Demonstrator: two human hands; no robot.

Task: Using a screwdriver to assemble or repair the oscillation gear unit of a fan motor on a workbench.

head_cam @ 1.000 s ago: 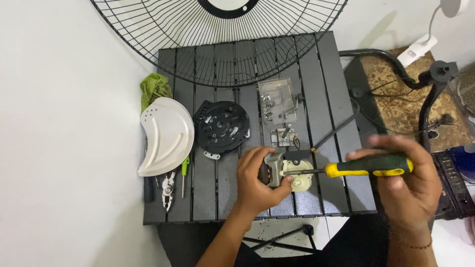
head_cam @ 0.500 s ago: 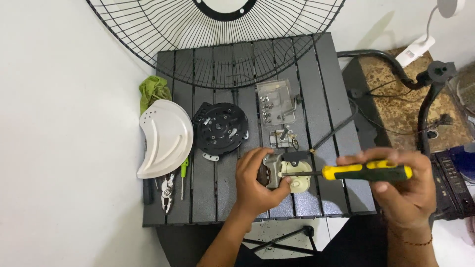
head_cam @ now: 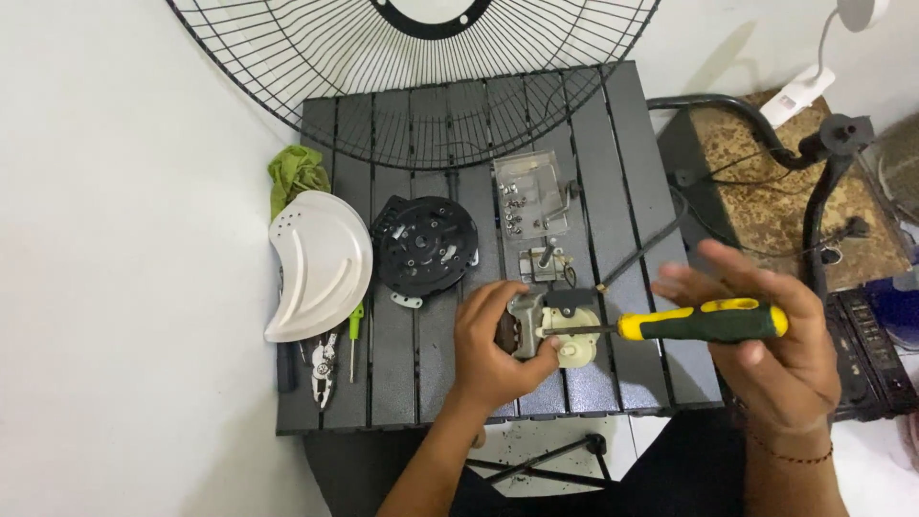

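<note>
Head view, one item set on a dark slatted table. Landmark: small motor, metal body with cream gear housing, near the table's front edge, slightly right of centre. Left hand: fingers clenched around the motor's left side, thumb under the cream housing, holding it just above the slats. Right hand: right of the motor, fingers loosely curled about the handle of a yellow-and-black screwdriver, index and middle fingers partly lifted off it; the shaft runs level leftward, its tip touching the motor's cream housing. Just behind the motor: small metal bracket with a pin. Further behind: clear plastic tray holding screws. Left of the motor, behind: round black motor cover. Further left: white curved shell, hollow side up, overhanging the table's left edge. Behind the shell: green cloth. Left of the motor, at the front edge: pliers and a thin green-handled tester, side by side. Behind everything: black wire fan grille covering the table's rear. Right of the motor, off the table: black fan stand with cable over a brown surface.
</note>
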